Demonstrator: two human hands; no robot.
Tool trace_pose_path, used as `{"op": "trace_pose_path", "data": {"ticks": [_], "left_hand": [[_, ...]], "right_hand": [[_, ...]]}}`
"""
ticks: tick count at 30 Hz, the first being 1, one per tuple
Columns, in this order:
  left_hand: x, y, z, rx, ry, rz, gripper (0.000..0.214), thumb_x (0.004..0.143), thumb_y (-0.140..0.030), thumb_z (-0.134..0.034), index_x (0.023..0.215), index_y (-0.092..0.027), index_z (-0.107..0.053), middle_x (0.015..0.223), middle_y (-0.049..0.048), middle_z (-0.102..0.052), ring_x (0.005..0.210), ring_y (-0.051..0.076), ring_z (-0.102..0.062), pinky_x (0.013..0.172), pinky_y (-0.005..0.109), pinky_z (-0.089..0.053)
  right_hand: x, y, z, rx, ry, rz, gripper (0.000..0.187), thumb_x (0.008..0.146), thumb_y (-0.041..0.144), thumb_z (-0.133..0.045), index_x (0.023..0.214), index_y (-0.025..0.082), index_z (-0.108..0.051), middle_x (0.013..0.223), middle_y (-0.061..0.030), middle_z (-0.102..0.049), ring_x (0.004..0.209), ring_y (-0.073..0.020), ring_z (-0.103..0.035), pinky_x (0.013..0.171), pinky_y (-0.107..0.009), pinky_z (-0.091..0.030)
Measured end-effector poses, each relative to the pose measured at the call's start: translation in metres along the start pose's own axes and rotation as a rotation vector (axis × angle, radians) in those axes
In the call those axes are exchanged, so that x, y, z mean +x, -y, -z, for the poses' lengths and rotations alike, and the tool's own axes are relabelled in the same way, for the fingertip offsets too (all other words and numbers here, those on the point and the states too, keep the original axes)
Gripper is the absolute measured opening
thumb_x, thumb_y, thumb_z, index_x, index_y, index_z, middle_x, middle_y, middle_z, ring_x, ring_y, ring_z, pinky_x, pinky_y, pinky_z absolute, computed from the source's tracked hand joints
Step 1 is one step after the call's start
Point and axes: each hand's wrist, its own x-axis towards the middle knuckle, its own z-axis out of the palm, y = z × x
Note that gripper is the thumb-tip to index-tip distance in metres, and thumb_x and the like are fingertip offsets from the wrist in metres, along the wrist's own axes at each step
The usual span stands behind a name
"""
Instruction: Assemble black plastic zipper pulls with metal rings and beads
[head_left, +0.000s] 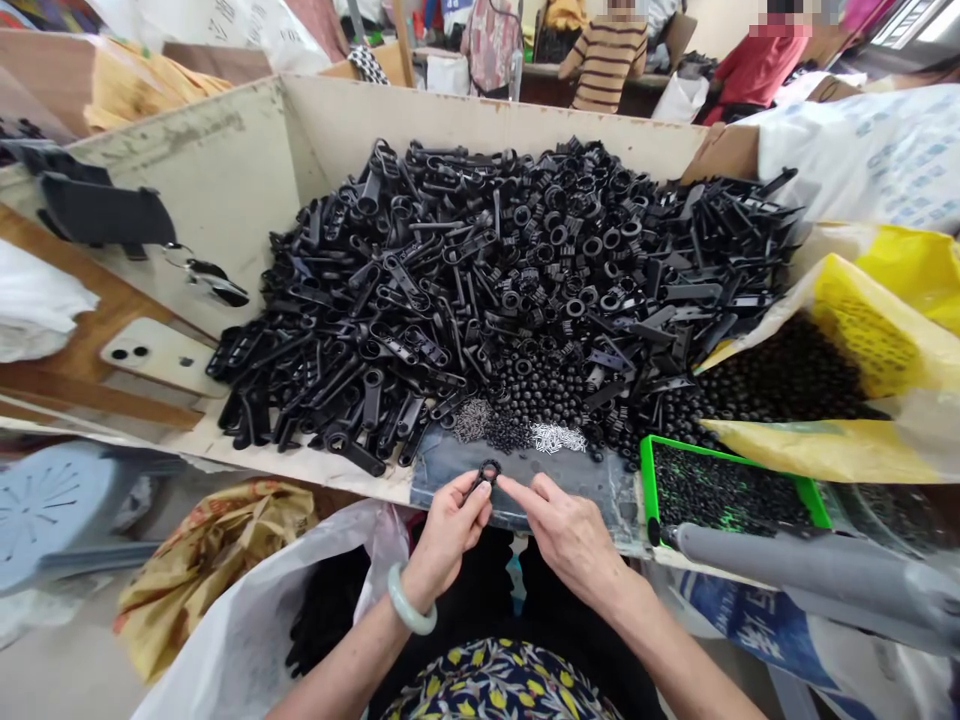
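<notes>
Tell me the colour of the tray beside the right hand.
Bright green tray, seen in the head view, right of the right hand.

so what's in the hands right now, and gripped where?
The left hand pinches a small black ring-ended plastic part by its lower end, ring uppermost. The right hand holds nothing visible; its forefinger points at the part.

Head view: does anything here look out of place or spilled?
Yes. A cream smartphone lies on the tilted wooden board left of the pile of black plastic parts. Small black beads spill from the yellow plastic bag onto the bench.
</notes>
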Motion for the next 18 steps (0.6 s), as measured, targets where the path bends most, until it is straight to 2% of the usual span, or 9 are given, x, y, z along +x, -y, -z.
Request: {"op": "trace_pose_path", "data": {"ticks": [2,7,13,18], "left_hand": [[0.0012,0.0007,0.0006,0.000,-0.004,0.005,0.055,0.079,-0.058,-0.081,0.110,-0.015,-0.066,0.060,-0.0099,-0.042,0.047,0.004,-0.018,0.039,0.017,-0.012],[0.0029,0.0047,0.0011,0.008,-0.018,-0.003,0.052,0.080,-0.057,-0.080,0.109,-0.016,-0.067,0.061,-0.0096,-0.042,0.047,0.004,-0.019,0.039,0.017,-0.013],[0.0026,0.0050,0.0012,0.015,-0.015,-0.015,0.054,0.082,-0.057,-0.079,0.113,-0.015,-0.065,0.062,-0.0094,-0.043,0.048,0.004,-0.019,0.039,0.017,-0.013],[0.0021,0.0037,-0.0004,0.022,-0.020,0.007,0.053,0.082,-0.057,-0.078,0.112,-0.016,-0.065,0.062,-0.0100,-0.039,0.049,0.005,-0.019,0.040,0.016,-0.012]], "right_hand": [[-0.0002,-0.0005,-0.0057,-0.101,-0.009,0.016,0.052,0.106,0.013,-0.042,0.152,0.034,-0.053,0.097,-0.0016,-0.063,0.069,-0.0111,-0.066,0.063,-0.019,-0.050],[0.0007,0.0017,-0.0099,-0.147,-0.064,0.014,0.046,0.106,0.014,-0.045,0.147,0.029,-0.059,0.095,-0.0023,-0.065,0.067,-0.0101,-0.067,0.062,-0.017,-0.049],[0.0022,0.0018,-0.0108,-0.042,-0.037,-0.022,0.047,0.106,0.012,-0.043,0.146,0.030,-0.059,0.096,-0.0020,-0.068,0.074,-0.0118,-0.069,0.066,-0.018,-0.051],[0.0018,0.0005,-0.0129,-0.032,-0.174,0.011,0.035,0.110,0.022,-0.045,0.137,0.028,-0.067,0.092,-0.0019,-0.068,0.075,-0.0120,-0.068,0.066,-0.020,-0.047]]}}
